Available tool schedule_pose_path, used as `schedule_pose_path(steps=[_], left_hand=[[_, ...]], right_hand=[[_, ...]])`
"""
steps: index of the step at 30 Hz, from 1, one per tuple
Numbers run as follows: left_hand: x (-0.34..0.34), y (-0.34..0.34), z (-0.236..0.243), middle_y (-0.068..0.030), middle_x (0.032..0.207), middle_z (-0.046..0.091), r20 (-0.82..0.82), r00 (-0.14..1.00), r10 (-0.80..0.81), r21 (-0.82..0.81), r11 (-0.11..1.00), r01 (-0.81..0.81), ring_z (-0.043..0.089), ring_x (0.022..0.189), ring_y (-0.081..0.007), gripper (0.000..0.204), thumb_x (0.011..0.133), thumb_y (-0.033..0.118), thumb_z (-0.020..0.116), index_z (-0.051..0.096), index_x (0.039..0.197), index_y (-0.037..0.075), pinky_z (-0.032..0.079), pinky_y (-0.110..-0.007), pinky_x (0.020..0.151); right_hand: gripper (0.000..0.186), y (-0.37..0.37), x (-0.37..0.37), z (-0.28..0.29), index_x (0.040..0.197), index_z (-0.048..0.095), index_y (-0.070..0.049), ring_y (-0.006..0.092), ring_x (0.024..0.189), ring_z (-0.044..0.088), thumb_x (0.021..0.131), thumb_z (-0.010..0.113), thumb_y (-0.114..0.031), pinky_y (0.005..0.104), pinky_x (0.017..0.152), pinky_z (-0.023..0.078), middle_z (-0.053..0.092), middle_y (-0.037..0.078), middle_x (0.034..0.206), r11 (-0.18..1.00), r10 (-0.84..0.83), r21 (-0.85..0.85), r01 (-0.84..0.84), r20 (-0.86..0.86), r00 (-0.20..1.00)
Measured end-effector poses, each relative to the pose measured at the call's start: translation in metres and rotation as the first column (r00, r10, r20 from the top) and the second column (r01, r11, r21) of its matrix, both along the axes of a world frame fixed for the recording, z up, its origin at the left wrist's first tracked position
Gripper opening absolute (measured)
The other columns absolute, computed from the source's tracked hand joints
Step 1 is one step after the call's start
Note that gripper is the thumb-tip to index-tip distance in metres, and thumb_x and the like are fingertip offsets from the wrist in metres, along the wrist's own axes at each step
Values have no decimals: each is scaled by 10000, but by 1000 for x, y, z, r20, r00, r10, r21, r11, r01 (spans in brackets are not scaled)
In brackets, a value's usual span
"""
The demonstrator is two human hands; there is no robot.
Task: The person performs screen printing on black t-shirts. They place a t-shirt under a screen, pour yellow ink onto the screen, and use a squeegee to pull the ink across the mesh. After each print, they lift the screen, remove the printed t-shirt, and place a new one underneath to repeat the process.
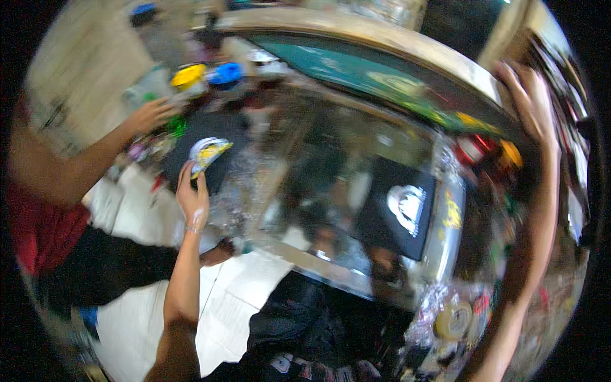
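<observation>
Cluttered floor and shop odds and ends surround us on every side, and a glassy tabletop (324, 169) sits before our knees, reflections showing in it. On its right half we see a black panel with a white print (406, 210), lying flat and slightly turned, its long axis running mostly up and down in the view. Above it, tilted up along the far side, is a wooden frame (356, 27) with a green mesh (344, 67), its long side sloping down toward our right.

Our right hand (527, 105) is wrapped over the right end of that frame, holding it. We judge that the key relation is this: the panel lies below and to the left of our right hand, on the near side of the raised frame, and in the view it is closer to that hand than to the other.

Our left hand (193, 191) is out beyond the tabletop's left edge, fingers drawn narrow at the lower end of a white-and-yellow print (209, 151) on black material. Blur keeps us from telling whether they pinch it. From there, the panel lies across the glass to the right, nearly level with the hand. Farther left, a co-worker's hand (153, 116) reaches in near a yellow-topped pot (189, 77) and a blue-topped pot (226, 75).
</observation>
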State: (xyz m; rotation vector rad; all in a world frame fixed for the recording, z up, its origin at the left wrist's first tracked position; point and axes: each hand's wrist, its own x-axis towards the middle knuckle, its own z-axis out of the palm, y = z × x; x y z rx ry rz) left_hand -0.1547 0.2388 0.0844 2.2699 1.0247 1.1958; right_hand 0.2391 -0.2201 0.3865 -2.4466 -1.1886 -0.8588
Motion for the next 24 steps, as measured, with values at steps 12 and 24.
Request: schedule_pose_path(steps=[12,24], left_hand=[[206,-413,-30,-142,1523,528,-415,36,-909,78,4,997,385,1493,-270,660,997,505,560,532,1442,19,189,-490,1262],[194,-225,-66,-185,1609,410,-565,254,-785,-103,372,922,337,1527,-312,943,821,544,752,439,1525,0,203,-516,1267]], right_hand=[[692,0,-21,20,722,706,76,360,626,677,960,570,-559,466,668,534,645,266,640,994,-104,-45,99,-117,988],[757,-6,-15,25,879,713,163,471,953,715,961,534,-568,500,890,556,687,396,945,993,-120,-27,118,-136,983]])
